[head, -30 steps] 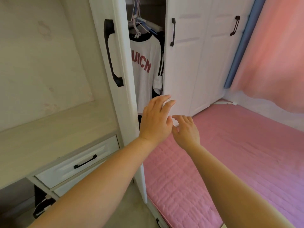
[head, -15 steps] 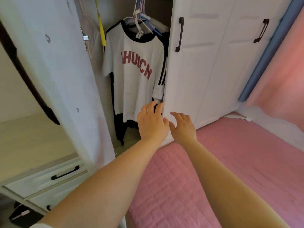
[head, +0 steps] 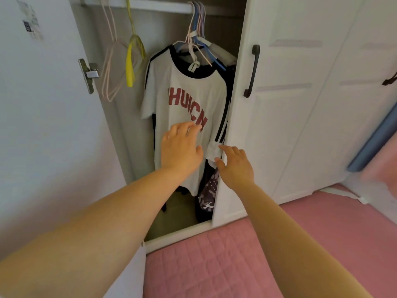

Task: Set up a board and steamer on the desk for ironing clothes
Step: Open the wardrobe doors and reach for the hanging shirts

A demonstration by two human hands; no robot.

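Observation:
No board or steamer is in view. I face an open wardrobe where a white T-shirt (head: 182,100) with red letters and a dark collar hangs on a hanger. My left hand (head: 180,149) is stretched out in front of the shirt's lower half, fingers apart, holding nothing. My right hand (head: 235,166) reaches beside the shirt's striped sleeve at the edge of the closed right door (head: 279,117), fingers spread and empty. A dark patterned garment (head: 207,194) hangs behind the shirt.
The wardrobe's left door (head: 49,125) stands swung open at my left. Empty pink and yellow hangers (head: 131,61) dangle from the rail. A pink quilted bed (head: 236,259) lies right below the wardrobe front. A pink curtain (head: 382,164) hangs at the far right.
The left door has swung wide open, showing the inside of the wardrobe. I have come closer and both hands have reached forward and up to the hanging shirt.

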